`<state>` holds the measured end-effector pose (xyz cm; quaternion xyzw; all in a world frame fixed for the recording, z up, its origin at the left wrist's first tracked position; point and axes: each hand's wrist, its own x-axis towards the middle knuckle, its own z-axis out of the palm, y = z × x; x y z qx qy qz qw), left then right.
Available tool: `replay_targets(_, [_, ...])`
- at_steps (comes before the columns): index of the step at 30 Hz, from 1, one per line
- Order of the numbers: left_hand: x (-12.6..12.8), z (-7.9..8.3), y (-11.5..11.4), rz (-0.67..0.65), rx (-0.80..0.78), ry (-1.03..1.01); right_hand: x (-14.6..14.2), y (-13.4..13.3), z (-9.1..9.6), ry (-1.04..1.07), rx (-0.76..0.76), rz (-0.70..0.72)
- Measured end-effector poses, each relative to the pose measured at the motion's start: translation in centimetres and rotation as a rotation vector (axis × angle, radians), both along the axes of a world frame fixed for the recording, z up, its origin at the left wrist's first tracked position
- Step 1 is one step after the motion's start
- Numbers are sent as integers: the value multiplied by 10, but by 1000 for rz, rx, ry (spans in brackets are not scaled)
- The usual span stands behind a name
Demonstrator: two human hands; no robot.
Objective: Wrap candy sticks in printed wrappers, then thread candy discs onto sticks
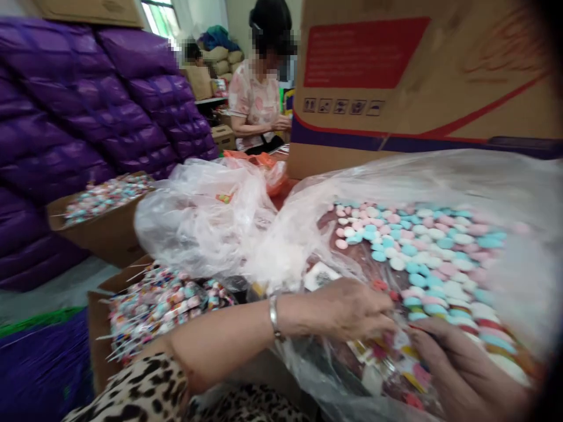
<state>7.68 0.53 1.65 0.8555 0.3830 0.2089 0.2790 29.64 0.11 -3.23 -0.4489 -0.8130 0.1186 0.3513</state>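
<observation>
A big clear plastic bag (440, 176) lies open in front of me, full of round pink, white and blue candy pieces (422, 246). My left hand (347, 310), with a metal bracelet at the wrist, reaches into the bag's near edge, its fingers pinched on small wrapped pieces. My right hand (461, 369) sits at the lower right, fingers curled under a handful of wrapped candies (391, 357) and the plastic. Blur hides exactly what each finger grips.
A cardboard box (101, 328) of wrapped lollipops (158, 305) stands at my left, another box of sweets (105, 196) behind it. Purple sacks (88, 105) pile up on the left. A large printed carton (422, 76) stands behind the bag. A seated person (259, 88) works farther back.
</observation>
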Motion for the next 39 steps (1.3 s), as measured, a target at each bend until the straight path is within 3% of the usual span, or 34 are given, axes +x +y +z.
replay_targets(3, [-4, 6, 1, 9, -99, -96, -16, -12, 19, 29, -101, -92])
replay_targets(8, [-5, 2, -3, 42, -281, -245, -28, -14, 20, 72, 113, -75])
replay_targets(14, [-7, -12, -3, 14, -223, -190, -28, -18, 18, 111, 308, -35])
replay_targets(17, [-9, -15, -2, 33, -215, -175, -14, -24, 23, 129, 216, -71])
replay_targets(21, [-13, -15, -2, 91, -247, -228, 28, -30, 28, -8, 157, -309])
replay_targets(25, [-16, -16, -3, 85, -260, -234, 57, -33, 17, -317, 215, -261])
replay_targets(32, [-20, -22, -5, 101, -340, -312, 56, -34, -7, -581, 384, -325])
replay_targets(36, [-25, -23, -5, 112, -380, -376, 57, -33, 0, -584, 395, -347])
replay_targets(39, [-29, -24, -4, 121, -384, -366, 61, -34, 13, -417, 439, -356])
